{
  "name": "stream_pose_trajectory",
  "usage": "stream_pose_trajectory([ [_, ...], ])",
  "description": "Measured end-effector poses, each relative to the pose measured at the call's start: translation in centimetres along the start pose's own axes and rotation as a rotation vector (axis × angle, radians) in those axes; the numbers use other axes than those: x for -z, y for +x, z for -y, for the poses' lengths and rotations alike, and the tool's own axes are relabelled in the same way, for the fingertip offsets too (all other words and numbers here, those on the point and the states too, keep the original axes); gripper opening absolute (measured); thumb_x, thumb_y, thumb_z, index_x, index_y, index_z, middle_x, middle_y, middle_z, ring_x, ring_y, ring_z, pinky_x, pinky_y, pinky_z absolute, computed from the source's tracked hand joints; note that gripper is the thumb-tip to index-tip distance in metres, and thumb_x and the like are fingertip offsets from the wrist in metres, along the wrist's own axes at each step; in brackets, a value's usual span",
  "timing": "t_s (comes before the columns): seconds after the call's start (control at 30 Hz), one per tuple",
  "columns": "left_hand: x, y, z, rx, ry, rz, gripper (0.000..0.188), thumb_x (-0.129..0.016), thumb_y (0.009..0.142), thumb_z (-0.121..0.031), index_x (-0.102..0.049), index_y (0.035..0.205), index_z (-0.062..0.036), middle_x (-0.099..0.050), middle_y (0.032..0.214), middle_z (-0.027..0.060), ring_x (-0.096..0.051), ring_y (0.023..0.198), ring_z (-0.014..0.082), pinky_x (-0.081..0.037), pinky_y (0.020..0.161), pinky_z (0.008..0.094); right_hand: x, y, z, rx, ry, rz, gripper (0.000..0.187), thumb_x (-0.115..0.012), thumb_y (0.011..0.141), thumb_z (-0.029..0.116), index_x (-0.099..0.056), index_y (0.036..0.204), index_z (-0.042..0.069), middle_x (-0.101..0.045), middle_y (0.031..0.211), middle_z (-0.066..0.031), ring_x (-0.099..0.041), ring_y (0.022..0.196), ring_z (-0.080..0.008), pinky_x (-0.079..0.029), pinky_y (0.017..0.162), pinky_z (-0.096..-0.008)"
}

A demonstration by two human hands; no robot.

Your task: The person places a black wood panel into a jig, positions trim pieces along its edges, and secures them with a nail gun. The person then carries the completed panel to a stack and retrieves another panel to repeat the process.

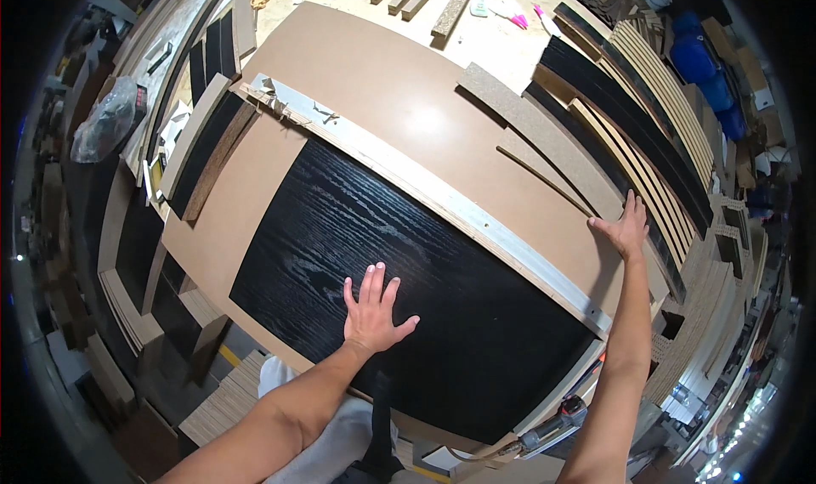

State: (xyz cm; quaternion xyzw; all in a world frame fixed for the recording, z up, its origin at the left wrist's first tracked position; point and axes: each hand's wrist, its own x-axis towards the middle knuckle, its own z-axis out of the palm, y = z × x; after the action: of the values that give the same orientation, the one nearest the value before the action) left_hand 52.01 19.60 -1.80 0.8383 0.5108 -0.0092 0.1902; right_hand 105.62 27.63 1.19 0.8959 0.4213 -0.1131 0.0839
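- Left hand (pixel 374 318) is covering part of the black wood-grain panel (pixel 476 331).
- Lower view edge is cutting off both forearms (pixel 268 420).
- Blur is obscuring bright clutter (pixel 750 429) at lower right.

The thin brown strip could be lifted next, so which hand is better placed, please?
Probably the right hand: it is right by one end of the strip, while the left hand is over the black panel.

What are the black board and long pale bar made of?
The black board looks like wood, or a wood-look panel, with a slight shine: wavy grain shows. The pale bar may be smooth metal on top, being silvery, and wood along its tan edge.
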Motion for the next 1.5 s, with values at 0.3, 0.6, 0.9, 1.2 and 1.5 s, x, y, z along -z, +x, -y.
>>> stream_pose_trajectory([
  [0.3,-0.4,0.0,-0.2,-0.017,0.009,-0.033,0.091,-0.072,0.081,-0.057,-0.034,0.147,-0.0084,-0.019,0.161,0.0238,-0.014,0.152,0.0386,-0.010,0.117,0.0676,-0.5,-5.6,8.9,0.150,-0.040,-0.175,0.118,-0.084,0.062,0.066,-0.036,0.154,0.010,-0.038,0.156,-0.0224,-0.036,0.143,-0.0388,-0.033,0.111,-0.0598],
  [0.6,-0.3,0.1,-0.3,0.000,-0.003,-0.037,0.086,-0.066,0.084,-0.062,-0.039,0.147,-0.0100,-0.022,0.161,0.0202,-0.016,0.152,0.0336,-0.013,0.116,0.0675,-0.4,-7.8,15.7,0.322,0.049,-0.295,0.080,-0.084,0.074,0.045,-0.055,0.138,0.007,-0.057,0.131,-0.0172,-0.053,0.121,-0.0340,-0.042,0.099,-0.0501],
  [0.9,0.3,-0.1,0.2,-0.009,-0.075,-0.078,0.084,-0.070,0.081,-0.059,-0.044,0.144,-0.0100,-0.027,0.158,0.0207,-0.024,0.149,0.0345,-0.015,0.115,0.0670,-0.3,-6.8,13.1,0.437,0.186,-0.281,0.078,-0.090,0.066,0.040,-0.061,0.125,-0.003,-0.060,0.121,-0.0214,-0.055,0.117,-0.0392,-0.046,0.099,-0.0460],
  [1.2,0.0,-0.4,0.3,-0.027,-0.108,-0.070,0.078,-0.062,0.087,-0.060,-0.044,0.145,-0.0114,-0.024,0.162,0.0182,-0.022,0.151,0.0304,-0.020,0.116,0.0659,2.8,-20.9,14.2,0.505,0.450,-0.300,0.064,-0.088,0.065,0.014,-0.060,0.120,-0.003,-0.058,0.110,-0.0210,-0.059,0.103,-0.0410,-0.049,0.090,-0.0449],
  [1.5,-0.5,-0.1,0.4,-0.036,-0.116,-0.137,0.097,-0.064,0.084,-0.063,-0.035,0.151,0.0009,-0.023,0.163,0.0203,-0.013,0.155,0.0327,-0.006,0.121,0.0621,-2.3,-29.4,19.7,0.503,0.424,-0.219,0.064,-0.088,0.065,0.022,-0.065,0.120,0.000,-0.062,0.115,-0.0191,-0.060,0.108,-0.0388,-0.049,0.095,-0.0448],
])
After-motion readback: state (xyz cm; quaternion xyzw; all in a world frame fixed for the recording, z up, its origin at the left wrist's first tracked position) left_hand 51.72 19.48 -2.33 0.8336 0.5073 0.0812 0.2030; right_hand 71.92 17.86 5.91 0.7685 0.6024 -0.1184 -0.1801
